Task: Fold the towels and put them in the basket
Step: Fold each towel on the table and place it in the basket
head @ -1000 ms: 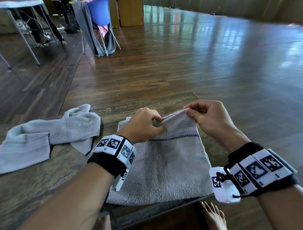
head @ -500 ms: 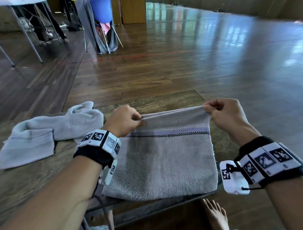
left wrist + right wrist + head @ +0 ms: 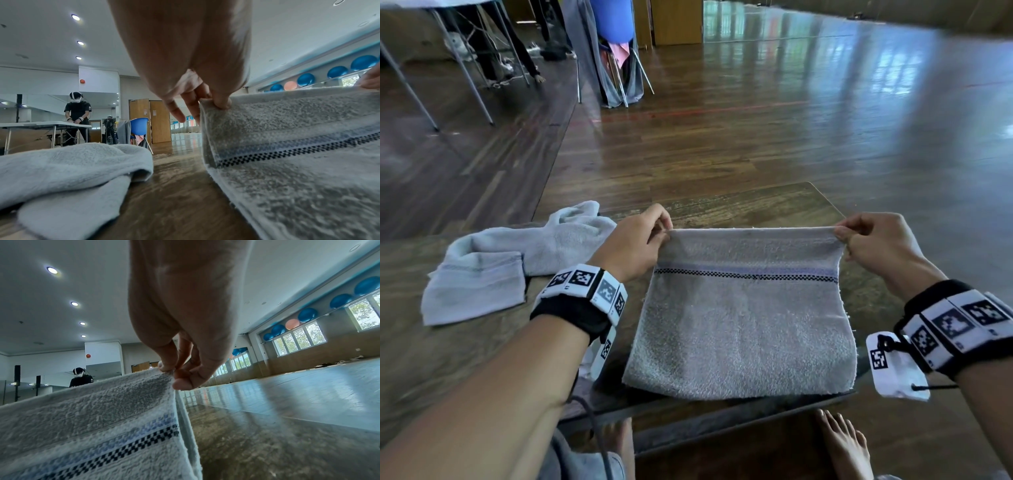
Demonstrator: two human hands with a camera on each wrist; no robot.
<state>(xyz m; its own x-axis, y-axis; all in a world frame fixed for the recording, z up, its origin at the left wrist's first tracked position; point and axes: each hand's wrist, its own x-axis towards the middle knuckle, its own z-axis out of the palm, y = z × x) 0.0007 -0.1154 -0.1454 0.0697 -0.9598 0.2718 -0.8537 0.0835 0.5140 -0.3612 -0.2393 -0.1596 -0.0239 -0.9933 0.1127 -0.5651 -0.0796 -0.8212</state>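
Note:
A grey towel (image 3: 743,322) with a blue stripe and a black checked band lies over the near edge of the wooden table (image 3: 756,205). My left hand (image 3: 635,241) pinches its far left corner, thumb on top in the left wrist view (image 3: 218,100). My right hand (image 3: 873,243) pinches the far right corner (image 3: 174,369). The far edge is lifted off the table and stretched taut between both hands. A second, pale grey towel (image 3: 510,260) lies crumpled on the table to the left (image 3: 68,170). No basket is in view.
Bare feet (image 3: 842,442) stand under the table's near edge. A blue chair (image 3: 613,20) draped with cloth and a folding table (image 3: 431,51) stand far back left on the wooden floor. Another person (image 3: 78,116) works at that far table.
My hands have moved apart along the towel's far edge, from bunched near the middle to the two corners, spreading the towel wide and taut.

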